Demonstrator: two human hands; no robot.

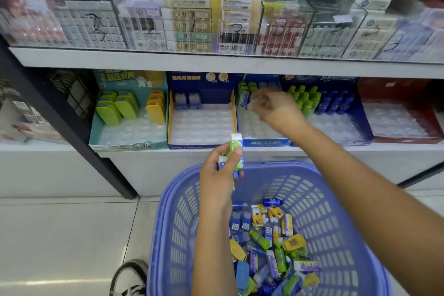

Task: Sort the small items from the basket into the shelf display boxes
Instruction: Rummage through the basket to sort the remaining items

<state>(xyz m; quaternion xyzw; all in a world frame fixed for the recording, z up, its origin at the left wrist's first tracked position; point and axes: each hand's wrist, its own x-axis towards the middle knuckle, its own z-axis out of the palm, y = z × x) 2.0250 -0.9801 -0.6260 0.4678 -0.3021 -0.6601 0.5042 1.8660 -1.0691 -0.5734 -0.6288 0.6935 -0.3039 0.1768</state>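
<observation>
Left hand (pixel 222 170) at frame centre, above the basket's (pixel 336 199) far rim. It grips a small stack of flat packs (pixel 236 151), thumb across the front. Packs stand on end, long axis running 12 to 6, top edge white, face green and blue. Print on them too small to read.

Right hand (pixel 276 109) reaches to 1 o'clock over the third box (pixel 264 143), blurred. Fingers pinched narrow on a small green item (pixel 254 100); its shape and heading cannot be told.

Lower shelf, four boxes in a row from 10 to 2 o'clock:
- Teal box (pixel 129 144): green and yellow cases leaning at the back, clear tray bare in front. Chinese header, unreadable.
- Blue-yellow box (pixel 192 145): two small blue packs (pixel 188 100) upright at the back.
- Third box: green packs upright at back left; white Chinese lettering on front lip.
- Dark blue box (pixel 367 127): green and blue bottles (pixel 319 100) upright, caps toward 12.

Red box (pixel 396 139) at 3 o'clock, only clear tray showing.

Basket at 6 o'clock, lilac, slotted walls. Loose items (pixel 271 247) lie jumbled in the bottom, pointing every way: purple, blue, green, yellow.

Upper shelf at 12: clear bins (pixel 216 19) with handwritten numerals, among them "3"; barcodes visible.

Shoe (pixel 131 279) at 7 o'clock on tile.
</observation>
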